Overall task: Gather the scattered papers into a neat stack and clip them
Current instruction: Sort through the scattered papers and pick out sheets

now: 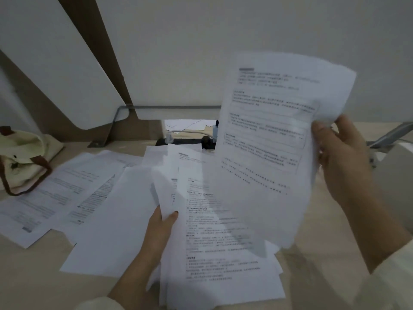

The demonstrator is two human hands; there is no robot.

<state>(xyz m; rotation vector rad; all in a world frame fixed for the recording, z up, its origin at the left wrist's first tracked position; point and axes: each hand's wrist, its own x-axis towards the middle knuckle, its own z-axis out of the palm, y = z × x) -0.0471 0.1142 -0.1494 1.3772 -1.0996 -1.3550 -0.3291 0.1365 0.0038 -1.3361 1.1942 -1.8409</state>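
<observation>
My right hand (344,159) holds a printed white sheet (268,142) up in the air by its right edge, above the desk. My left hand (162,222) pinches the left edge of a bundle of printed papers (214,231) lying slanted in the middle. More loose sheets (55,193) lie fanned out on the desk to the left, and a blank sheet (111,222) overlaps them. No clip is visible.
A cream tote bag (20,162) with brown straps sits at the left edge of the beige desk (33,276). A black power strip (185,140) with a white cable lies at the back by the wall. A grey metal bracket (116,124) stands behind the papers.
</observation>
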